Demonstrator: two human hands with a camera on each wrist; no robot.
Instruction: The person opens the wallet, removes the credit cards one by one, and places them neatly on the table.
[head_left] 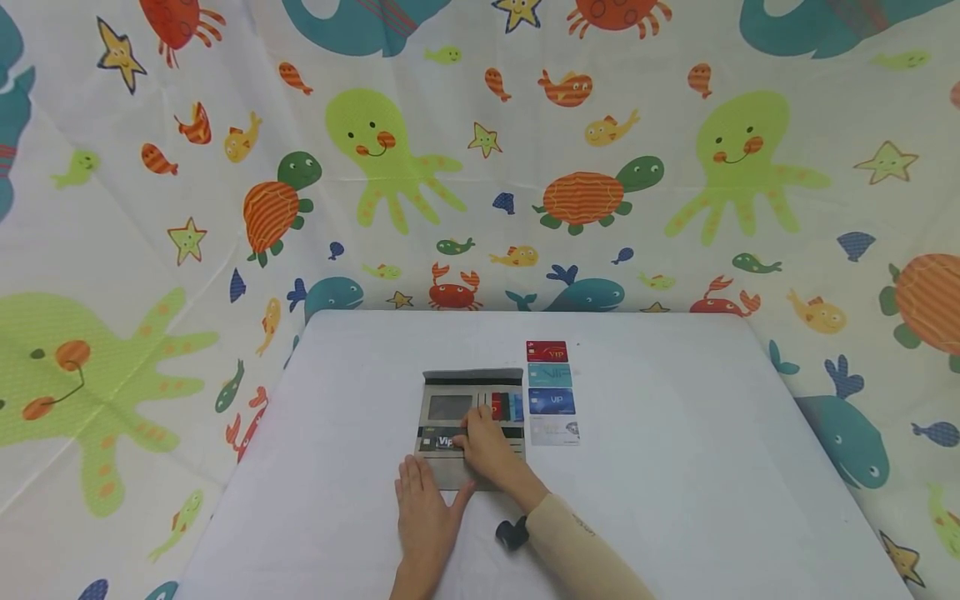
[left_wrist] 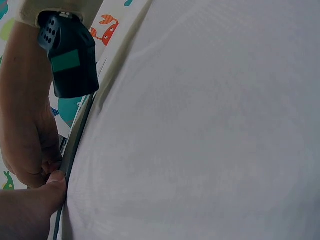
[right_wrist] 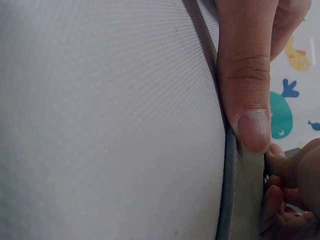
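A grey wallet [head_left: 446, 477] lies unfolded on the white table, its flap at the far side. My left hand [head_left: 429, 512] rests on its near left corner with straight fingers; the thumb [right_wrist: 252, 100] presses along the near edge in the right wrist view. Over the wallet's middle, my right hand [head_left: 491, 450] has curled fingers and pinches the right part of a black Vip card [head_left: 437, 439], which sits along the lower pocket. Behind that hand, a red card [head_left: 497, 403] and a blue card [head_left: 515, 407] show in the upper right part, beside a clear window [head_left: 450, 407].
Right of the wallet, several cards lie in a column: a red VIP card [head_left: 547, 352], a teal card [head_left: 550, 375], a blue VIP card [head_left: 552, 401] and a pale silver card [head_left: 555, 431]. A black wrist camera [head_left: 512, 533] sits at the right sleeve. A patterned curtain [head_left: 495, 283] hangs behind the table.
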